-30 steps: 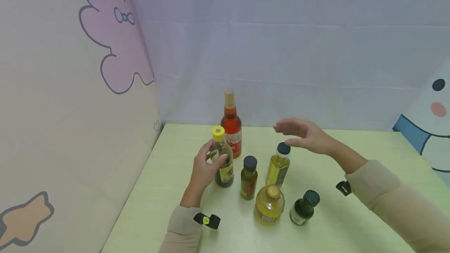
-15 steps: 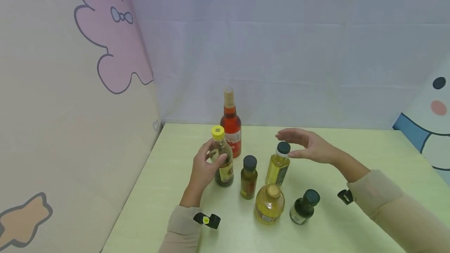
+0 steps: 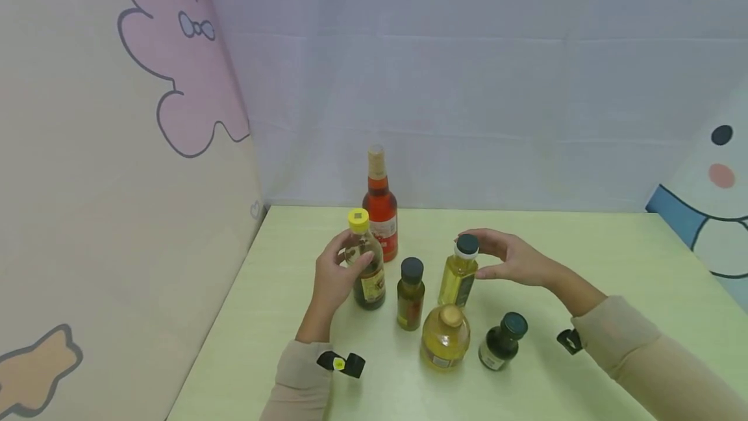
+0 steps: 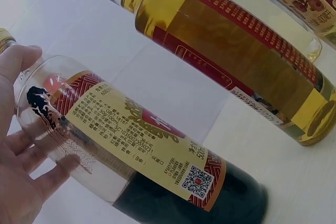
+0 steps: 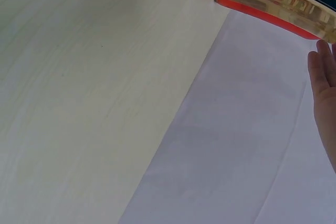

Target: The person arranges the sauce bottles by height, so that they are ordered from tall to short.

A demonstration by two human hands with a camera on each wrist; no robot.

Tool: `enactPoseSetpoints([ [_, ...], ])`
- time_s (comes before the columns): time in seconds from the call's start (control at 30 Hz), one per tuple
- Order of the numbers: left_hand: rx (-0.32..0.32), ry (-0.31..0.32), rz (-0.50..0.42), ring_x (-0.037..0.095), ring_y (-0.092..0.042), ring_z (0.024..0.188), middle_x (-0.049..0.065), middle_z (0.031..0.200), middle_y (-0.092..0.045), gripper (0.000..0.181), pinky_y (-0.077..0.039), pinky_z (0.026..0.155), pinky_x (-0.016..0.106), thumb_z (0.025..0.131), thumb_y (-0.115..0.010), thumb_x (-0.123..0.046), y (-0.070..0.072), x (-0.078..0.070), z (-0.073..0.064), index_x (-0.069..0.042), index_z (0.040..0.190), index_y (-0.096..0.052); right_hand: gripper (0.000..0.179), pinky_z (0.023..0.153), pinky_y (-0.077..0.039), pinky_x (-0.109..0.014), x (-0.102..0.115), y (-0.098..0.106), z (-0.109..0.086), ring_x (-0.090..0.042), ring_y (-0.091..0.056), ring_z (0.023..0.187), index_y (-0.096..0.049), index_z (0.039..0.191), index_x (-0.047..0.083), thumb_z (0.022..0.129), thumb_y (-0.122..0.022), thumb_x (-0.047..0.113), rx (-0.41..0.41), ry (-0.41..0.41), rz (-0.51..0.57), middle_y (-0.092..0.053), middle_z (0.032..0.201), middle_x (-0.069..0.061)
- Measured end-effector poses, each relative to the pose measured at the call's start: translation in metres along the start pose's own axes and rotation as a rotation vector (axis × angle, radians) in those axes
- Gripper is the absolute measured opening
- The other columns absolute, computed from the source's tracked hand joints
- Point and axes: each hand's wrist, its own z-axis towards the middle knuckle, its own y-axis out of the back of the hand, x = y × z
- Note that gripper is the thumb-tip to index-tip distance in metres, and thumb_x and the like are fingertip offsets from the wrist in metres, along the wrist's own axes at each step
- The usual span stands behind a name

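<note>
In the head view, my left hand holds the upper part of an upright glass bottle of dark sauce with a yellow cap, thumb in front and fingers behind. The left wrist view shows its printed label and dark liquid low inside. My right hand is at a yellow oil bottle with a dark green cap. Its thumb lies by the bottle's right side and its fingers pass behind the neck. Those fingers look straight beside the bottle in the right wrist view; whether they touch is unclear.
Behind the sauce bottle stands a tall red bottle. Between the hands is a small dark-capped bottle. A round yellow bottle and a small dark bottle stand nearer the front of the pale table.
My right hand has come down from above the oil bottle's cap to beside its neck. The left hand has stayed on the sauce bottle.
</note>
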Motion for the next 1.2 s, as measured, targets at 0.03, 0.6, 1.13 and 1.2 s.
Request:
enactPoseSetpoints([
  [0.03, -0.002, 0.010, -0.003, 0.033, -0.051, 0.119, 0.018, 0.121, -0.061, 0.051, -0.041, 0.099, 0.054, 0.087, -0.074, -0.012, 0.000, -0.001, 0.000, -0.002, 0.133, -0.055, 0.062, 0.101, -0.038, -0.026, -0.002, -0.001, 0.000, -0.007, -0.048, 0.124, -0.040, 0.141, -0.006, 0.087, -0.071, 0.000, -0.003, 0.005, 0.004, -0.050, 0.137, -0.014],
  [0.6, -0.079, -0.044, -0.034, 0.028, -0.057, 0.111, 0.012, 0.116, -0.065, 0.048, -0.046, 0.094, 0.049, 0.084, -0.078, -0.016, -0.002, 0.008, 0.004, -0.004, 0.128, -0.060, 0.059, 0.099, -0.042, -0.027, -0.025, -0.018, 0.003, -0.013, -0.055, 0.118, -0.040, 0.137, -0.011, 0.087, -0.070, -0.003, 0.025, 0.029, 0.086, -0.053, 0.130, -0.024],
  [1.13, -0.135, -0.067, -0.054, 0.030, -0.059, 0.106, 0.014, 0.112, -0.066, 0.045, -0.049, 0.090, 0.049, 0.084, -0.077, -0.012, -0.012, 0.007, 0.006, 0.000, 0.124, -0.062, 0.053, 0.092, -0.049, -0.035, -0.031, -0.023, -0.001, -0.013, -0.057, 0.115, -0.043, 0.133, -0.012, 0.088, -0.068, -0.003, -0.023, 0.022, 0.134, -0.060, 0.125, -0.001],
  [1.2, -0.137, -0.065, -0.053, 0.030, -0.059, 0.106, 0.013, 0.112, -0.066, 0.045, -0.049, 0.090, 0.049, 0.084, -0.077, -0.012, -0.013, 0.006, 0.006, 0.000, 0.124, -0.062, 0.052, 0.092, -0.049, -0.036, -0.032, -0.023, -0.001, -0.013, -0.057, 0.115, -0.043, 0.133, -0.012, 0.088, -0.068, -0.004, -0.020, 0.022, 0.138, -0.060, 0.125, 0.000],
])
